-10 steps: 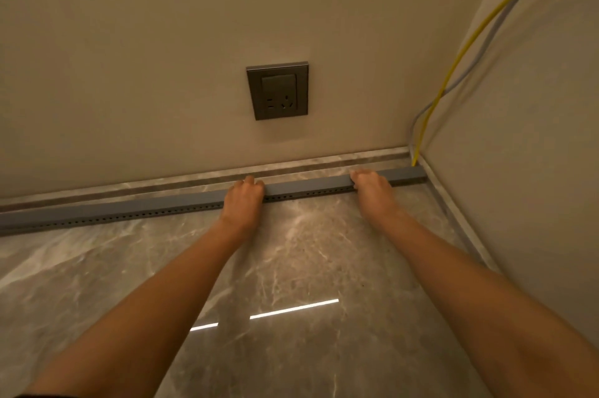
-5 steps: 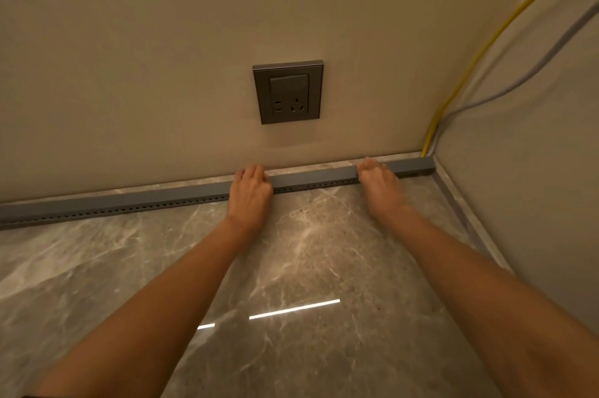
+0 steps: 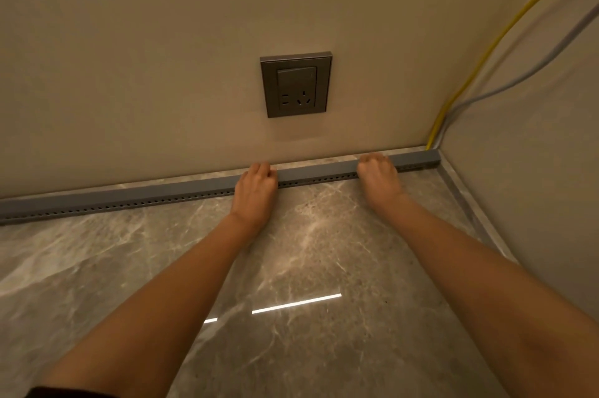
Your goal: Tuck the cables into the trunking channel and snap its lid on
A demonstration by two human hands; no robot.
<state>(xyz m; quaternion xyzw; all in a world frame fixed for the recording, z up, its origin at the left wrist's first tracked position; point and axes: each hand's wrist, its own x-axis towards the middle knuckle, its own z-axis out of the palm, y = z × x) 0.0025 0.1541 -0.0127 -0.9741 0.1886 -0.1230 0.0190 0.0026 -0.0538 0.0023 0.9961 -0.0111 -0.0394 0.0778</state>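
Long grey perforated plastic trunking (image 3: 162, 195) lay along the wall base, apparently lidded. The left hand (image 3: 256, 188) and right hand (image 3: 377, 173) pressed curled fingers on it, enclosing nothing. Yellow cable (image 3: 479, 60) and grey cable (image 3: 505, 86) entered at the corner; seating seemingly remained.

The trunking (image 3: 162, 196) lies on the floor (image 3: 291, 268) along the wall's foot. Both hands rest on it, the left hand (image 3: 256, 188) below the socket (image 3: 296, 85), the right hand (image 3: 377, 172) nearer the corner.
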